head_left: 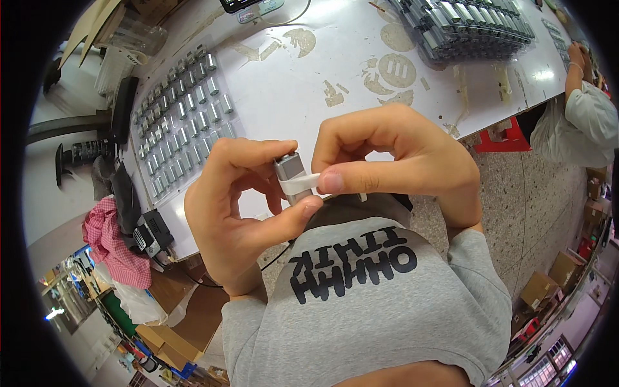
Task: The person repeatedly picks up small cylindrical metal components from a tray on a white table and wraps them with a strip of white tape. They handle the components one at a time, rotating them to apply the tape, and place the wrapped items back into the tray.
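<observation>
A white worktop [271, 103] stretches across the far side of the room, its surface marked by worn, beige-brown patches [397, 69], with a glossy patch of reflected light [543, 75] toward its far right end. Beyond its right edge spreads a speckled, terrazzo-like floor [503, 193] in grey and beige, where a red plastic stool [506, 140] stands close to the worktop and brown cardboard boxes [540, 289] line the right side. At the near right, dark-framed windows [558, 351] with gridded panes let in pale light, while a small, bright white lamp [55, 314] glows at the near left.
</observation>
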Available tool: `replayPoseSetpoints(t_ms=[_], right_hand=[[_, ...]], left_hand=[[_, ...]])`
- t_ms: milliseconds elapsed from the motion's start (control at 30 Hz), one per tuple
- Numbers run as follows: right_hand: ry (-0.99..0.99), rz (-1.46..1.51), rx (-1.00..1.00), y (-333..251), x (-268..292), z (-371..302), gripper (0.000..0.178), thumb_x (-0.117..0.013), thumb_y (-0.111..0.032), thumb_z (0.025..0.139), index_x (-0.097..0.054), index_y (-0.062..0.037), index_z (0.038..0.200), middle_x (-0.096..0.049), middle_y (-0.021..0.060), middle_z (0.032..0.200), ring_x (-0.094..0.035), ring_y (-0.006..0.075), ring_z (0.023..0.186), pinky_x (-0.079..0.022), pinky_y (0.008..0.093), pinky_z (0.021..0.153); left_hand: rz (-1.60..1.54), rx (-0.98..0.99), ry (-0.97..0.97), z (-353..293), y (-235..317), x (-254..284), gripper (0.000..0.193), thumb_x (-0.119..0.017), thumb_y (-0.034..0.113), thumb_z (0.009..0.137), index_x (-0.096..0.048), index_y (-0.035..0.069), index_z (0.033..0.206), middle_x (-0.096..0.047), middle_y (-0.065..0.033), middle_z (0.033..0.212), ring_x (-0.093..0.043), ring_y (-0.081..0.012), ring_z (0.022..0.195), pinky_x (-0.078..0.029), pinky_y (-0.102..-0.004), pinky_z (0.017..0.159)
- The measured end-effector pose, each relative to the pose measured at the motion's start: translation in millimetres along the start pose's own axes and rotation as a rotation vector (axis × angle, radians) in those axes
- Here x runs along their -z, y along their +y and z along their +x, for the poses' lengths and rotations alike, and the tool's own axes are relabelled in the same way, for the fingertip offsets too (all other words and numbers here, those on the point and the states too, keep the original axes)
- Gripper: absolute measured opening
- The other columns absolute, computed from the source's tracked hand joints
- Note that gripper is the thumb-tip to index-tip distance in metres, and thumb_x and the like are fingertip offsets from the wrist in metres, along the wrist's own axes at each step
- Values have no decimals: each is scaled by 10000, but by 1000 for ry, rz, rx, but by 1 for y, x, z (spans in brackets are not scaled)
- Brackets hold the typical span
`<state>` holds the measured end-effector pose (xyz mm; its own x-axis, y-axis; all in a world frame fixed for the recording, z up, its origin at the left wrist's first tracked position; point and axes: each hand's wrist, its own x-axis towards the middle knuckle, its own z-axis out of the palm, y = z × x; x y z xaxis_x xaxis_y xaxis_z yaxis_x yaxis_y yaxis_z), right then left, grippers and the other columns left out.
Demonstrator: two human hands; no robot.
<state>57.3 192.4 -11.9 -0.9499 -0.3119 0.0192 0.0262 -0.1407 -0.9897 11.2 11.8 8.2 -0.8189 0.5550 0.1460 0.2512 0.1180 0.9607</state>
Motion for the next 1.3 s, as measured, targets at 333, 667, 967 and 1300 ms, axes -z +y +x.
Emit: replayPoseSetpoints(t_ms=[333,667,967,1300], right_hand=[[110,-218,-43,-24,-6,-6,156,-576,-140,803,-559,13,775,-542,19,634,-468,49,584,-389,202,534],[40,-20,-108,-23,-6,-2,153,-578,-135,802,-562,11,759,-556,12,670,-499,42,640,-410,187,592],[119,-3,-4,-13,-7,-3,152,-583,-138,798,-549,4,759,-547,9,663,-495,39,634,-399,186,556],[186,-55,64,-3,-7,-6,164,-562,-125,796,-500,8,722,-559,41,600,-497,68,539,-396,208,488]], left_hand=[[81,1,-44,1,0,6,392,-723,-27,557,-558,-6,912,-511,-5,625,-473,-54,559,-380,-162,527],[-172,-129,-43,-6,-13,2,486,-767,15,537,-534,-23,961,-525,-29,773,-481,-77,659,-408,-187,593],[-382,-64,-21,-9,-14,-21,524,-574,211,814,-372,-82,1199,-510,-108,944,-505,-127,755,-419,-229,669],[-217,-112,-36,-9,-17,-33,494,-413,260,904,-295,-54,1267,-536,-89,839,-489,-101,648,-412,-209,583]])
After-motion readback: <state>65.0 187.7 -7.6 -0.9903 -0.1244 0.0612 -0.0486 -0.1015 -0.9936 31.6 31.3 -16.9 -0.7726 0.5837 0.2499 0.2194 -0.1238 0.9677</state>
